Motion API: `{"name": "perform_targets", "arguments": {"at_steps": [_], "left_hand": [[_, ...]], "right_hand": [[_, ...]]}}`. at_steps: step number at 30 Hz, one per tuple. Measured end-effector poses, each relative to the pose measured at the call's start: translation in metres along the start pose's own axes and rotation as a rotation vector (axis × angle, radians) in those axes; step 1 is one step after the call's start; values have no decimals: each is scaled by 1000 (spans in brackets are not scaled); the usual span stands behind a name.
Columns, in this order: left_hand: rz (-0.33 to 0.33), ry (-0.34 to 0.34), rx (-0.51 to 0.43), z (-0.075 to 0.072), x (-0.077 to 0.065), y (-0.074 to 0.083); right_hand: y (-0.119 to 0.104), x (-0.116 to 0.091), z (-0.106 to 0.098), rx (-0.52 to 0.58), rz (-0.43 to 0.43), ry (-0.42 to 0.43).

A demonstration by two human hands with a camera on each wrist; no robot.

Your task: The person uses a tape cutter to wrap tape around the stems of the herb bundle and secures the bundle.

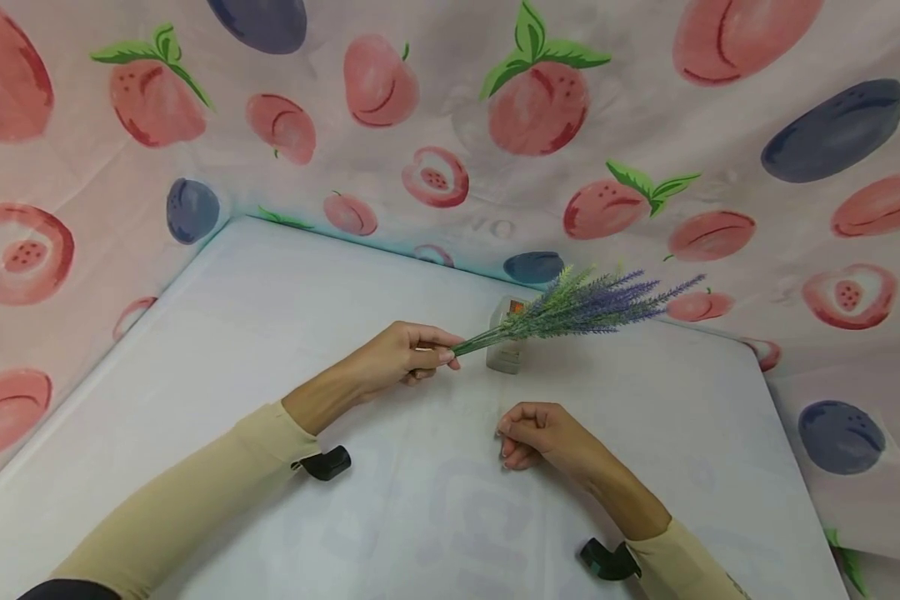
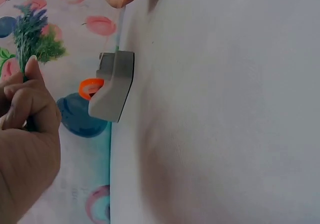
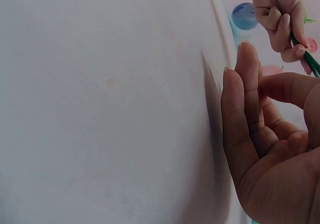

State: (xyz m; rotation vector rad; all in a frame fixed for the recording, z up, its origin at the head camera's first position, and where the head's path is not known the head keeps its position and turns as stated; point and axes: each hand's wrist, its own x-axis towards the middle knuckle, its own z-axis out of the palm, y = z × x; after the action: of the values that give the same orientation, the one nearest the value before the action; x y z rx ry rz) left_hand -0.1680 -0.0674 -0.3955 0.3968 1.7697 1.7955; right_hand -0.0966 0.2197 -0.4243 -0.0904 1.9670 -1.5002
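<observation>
Lavender (image 1: 607, 308) — light, springy, delicate-tipped, by its look | left hand (image 1: 401, 358) pinches the stem ends, likely the surest hold, aloft near dispenser (image 1: 505, 359) | right hand (image 1: 546, 437) — thumb against fingers, can't tell if holding anything

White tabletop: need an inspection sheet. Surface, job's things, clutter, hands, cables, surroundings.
Surface: white tabletop, faint marks on it.
Job's things: lavender bunch, held raised; grey tape dispenser, on the tabletop, partly behind the bunch in the head view.
Clutter: nothing seen.
Hands: left hand grips the stems; right hand is off the bunch; can't tell whether it pinches anything.
Cables: nothing seen.
Surroundings: fruit-print fabric.
</observation>
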Motion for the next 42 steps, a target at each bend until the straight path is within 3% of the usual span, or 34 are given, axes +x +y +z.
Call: {"name": "perform_targets", "arguments": {"at_steps": [5,20,42], "left_hand": [[28,-35,11,3,9,0],[36,-2,11,8,33,-8],[-12,-48,207,17,68,-15]], "right_hand": [[-1,-1,0,-3,-5,-4],[-3,-3,1,0,13,5],[-2,-1,0,15,-10,-19]]}}
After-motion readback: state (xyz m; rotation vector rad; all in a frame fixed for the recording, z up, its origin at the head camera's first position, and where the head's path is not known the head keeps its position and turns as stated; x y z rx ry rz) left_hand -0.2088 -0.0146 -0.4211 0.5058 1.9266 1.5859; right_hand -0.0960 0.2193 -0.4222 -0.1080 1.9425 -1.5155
